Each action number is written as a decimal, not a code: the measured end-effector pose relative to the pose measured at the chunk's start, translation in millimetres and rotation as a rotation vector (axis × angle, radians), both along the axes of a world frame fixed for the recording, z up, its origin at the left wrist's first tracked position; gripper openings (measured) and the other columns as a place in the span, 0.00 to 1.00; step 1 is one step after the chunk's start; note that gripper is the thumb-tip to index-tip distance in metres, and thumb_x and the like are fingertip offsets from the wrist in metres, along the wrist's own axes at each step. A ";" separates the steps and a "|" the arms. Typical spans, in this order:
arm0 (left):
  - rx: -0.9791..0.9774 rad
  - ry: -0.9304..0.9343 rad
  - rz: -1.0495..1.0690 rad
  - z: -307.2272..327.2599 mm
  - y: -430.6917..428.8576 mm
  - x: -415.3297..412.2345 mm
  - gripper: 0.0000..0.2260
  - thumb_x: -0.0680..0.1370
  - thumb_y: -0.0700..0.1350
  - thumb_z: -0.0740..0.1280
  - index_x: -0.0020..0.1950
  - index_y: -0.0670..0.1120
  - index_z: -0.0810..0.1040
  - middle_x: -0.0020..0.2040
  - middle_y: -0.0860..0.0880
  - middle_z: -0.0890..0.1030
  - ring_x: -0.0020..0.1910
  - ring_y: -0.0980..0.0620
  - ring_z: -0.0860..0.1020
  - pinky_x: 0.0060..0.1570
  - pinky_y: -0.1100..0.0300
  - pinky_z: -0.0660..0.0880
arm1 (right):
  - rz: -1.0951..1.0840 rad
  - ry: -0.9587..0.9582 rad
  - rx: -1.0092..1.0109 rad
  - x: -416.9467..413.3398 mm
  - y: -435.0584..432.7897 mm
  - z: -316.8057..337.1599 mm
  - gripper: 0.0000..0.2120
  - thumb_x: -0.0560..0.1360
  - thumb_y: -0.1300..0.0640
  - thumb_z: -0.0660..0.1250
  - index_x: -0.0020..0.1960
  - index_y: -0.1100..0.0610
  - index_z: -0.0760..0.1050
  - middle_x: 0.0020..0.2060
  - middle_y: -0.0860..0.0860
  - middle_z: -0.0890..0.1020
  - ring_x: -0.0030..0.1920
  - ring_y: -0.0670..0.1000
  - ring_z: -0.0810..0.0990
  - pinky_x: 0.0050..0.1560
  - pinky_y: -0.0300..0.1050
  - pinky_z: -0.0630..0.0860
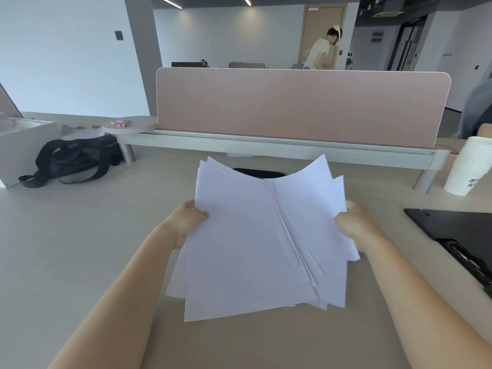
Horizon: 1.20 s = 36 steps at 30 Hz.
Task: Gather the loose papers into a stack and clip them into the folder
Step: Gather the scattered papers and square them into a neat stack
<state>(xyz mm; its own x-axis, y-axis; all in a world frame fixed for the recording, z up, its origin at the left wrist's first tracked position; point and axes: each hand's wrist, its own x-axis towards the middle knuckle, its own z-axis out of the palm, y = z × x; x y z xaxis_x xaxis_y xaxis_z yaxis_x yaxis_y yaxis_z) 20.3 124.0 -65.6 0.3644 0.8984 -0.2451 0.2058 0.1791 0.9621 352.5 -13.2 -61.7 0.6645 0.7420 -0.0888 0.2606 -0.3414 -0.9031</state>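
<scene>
Fingers (pixel 199 214) round uneven papers (pixel 255 249)

Folder (pixel 458 230) cut off at right edge

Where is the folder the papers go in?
Look along the desk to its right edge, below the stack of white paper cups. The folder lies flat there, the only black slab, with a metal clip at its near end.

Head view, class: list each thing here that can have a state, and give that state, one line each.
Papers: gathered, edges uneven, not squared.
Left hand: gripping the papers' left edge.
Right hand: gripping the papers' right edge.
Folder: lying open, no papers in it.
Paper cups: nested, leaning.
Black bag: slumped on desk.
</scene>
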 end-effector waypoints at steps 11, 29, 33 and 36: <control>0.042 0.117 -0.019 -1.2 0.3 -4.4 0.17 0.79 0.32 0.59 0.65 0.44 0.78 0.57 0.41 0.84 0.54 0.39 0.84 0.57 0.39 0.78 | -0.187 0.420 0.052 73.2 -40.1 -7.8 0.09 0.77 0.71 0.61 0.52 0.63 0.77 0.46 0.60 0.81 0.43 0.59 0.80 0.40 0.50 0.76; 0.000 0.179 -0.081 9.5 -9.3 -7.5 0.17 0.78 0.30 0.59 0.60 0.44 0.80 0.55 0.41 0.85 0.50 0.39 0.84 0.50 0.46 0.80 | -0.261 0.478 0.109 111.3 -93.1 -4.0 0.08 0.77 0.71 0.61 0.47 0.62 0.76 0.44 0.58 0.81 0.42 0.58 0.80 0.39 0.51 0.75; 0.039 0.227 -0.058 12.3 -11.7 -2.9 0.17 0.77 0.30 0.60 0.58 0.45 0.81 0.53 0.41 0.85 0.49 0.38 0.84 0.52 0.42 0.80 | -0.224 0.483 0.122 100.2 -102.3 1.0 0.08 0.76 0.71 0.61 0.46 0.61 0.77 0.42 0.58 0.81 0.41 0.58 0.81 0.41 0.51 0.76; 0.038 0.195 -0.080 13.6 -18.9 5.7 0.17 0.77 0.30 0.59 0.58 0.43 0.82 0.52 0.41 0.86 0.48 0.37 0.85 0.52 0.41 0.80 | -0.178 0.478 0.131 87.0 -102.2 5.0 0.09 0.75 0.71 0.62 0.49 0.62 0.78 0.44 0.59 0.83 0.42 0.58 0.82 0.39 0.50 0.76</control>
